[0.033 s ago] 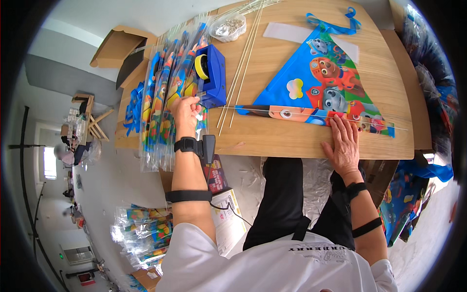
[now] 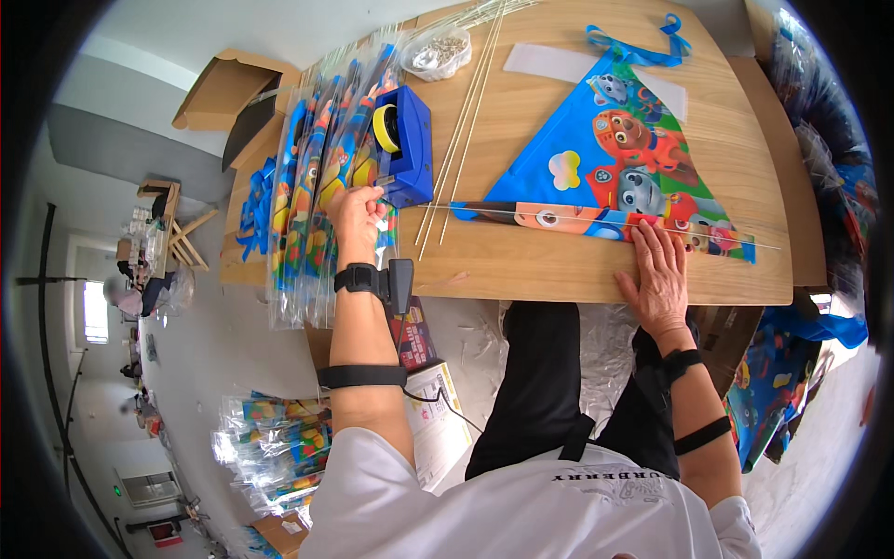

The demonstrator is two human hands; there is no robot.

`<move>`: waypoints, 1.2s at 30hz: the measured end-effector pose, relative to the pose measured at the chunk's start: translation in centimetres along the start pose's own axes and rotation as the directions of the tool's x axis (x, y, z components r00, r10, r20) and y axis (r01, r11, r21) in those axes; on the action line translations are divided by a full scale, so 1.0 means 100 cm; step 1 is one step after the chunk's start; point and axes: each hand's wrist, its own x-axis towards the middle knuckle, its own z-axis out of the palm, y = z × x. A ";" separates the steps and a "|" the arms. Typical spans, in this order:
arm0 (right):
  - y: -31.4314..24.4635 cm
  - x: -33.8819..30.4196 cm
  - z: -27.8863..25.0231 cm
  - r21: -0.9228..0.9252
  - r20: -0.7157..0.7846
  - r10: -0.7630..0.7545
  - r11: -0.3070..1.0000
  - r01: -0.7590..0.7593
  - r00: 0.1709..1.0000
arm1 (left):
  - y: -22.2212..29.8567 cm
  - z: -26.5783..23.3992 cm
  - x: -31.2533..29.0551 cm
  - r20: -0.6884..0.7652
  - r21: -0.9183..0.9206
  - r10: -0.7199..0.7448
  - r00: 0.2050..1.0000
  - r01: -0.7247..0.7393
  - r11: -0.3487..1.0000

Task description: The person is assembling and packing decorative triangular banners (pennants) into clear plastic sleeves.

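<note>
A blue triangular kite (image 2: 605,158) printed with cartoon dogs lies on the wooden table, its near edge folded over. Along that fold runs a thin pale rod (image 2: 759,246), sticking out past the right corner. My right hand (image 2: 659,275) presses flat on the fold, fingers stretched out. At the left, my left hand (image 2: 357,219) is closed, fingertips pinching what looks like a clear tape strip (image 2: 386,183) at the blue tape dispenser (image 2: 416,149). A yellow-cored roll (image 2: 386,129) sits in the dispenser. Packaged kites (image 2: 317,177) in clear sleeves lie beside and under my left hand.
Several thin rods (image 2: 463,121) lie between dispenser and kite. A clear tub (image 2: 438,53) of small parts stands at the back, near an open cardboard box (image 2: 228,93). Blue ribbon (image 2: 643,51) lies beyond the kite's tip. More packaged kites (image 2: 279,447) are low at left.
</note>
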 end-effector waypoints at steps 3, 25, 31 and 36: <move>-0.002 -0.001 -0.001 0.007 -0.009 -0.007 1.000 0.007 1.000 | -0.004 -0.003 0.001 -0.042 -0.025 -0.071 0.997 0.070 0.997; 0.009 -0.002 0.009 0.085 -0.059 0.040 0.996 -0.035 0.997 | -0.061 0.203 -0.145 0.574 0.156 -0.257 0.778 0.204 0.966; 0.007 -0.002 0.006 0.109 -0.035 0.057 0.993 -0.053 0.998 | -0.081 0.247 -0.159 0.626 0.467 -0.317 0.712 -0.017 0.884; 0.011 -0.003 0.008 0.134 -0.050 0.060 0.990 -0.053 0.997 | -0.088 0.250 -0.162 0.514 0.334 -0.412 0.752 0.266 0.904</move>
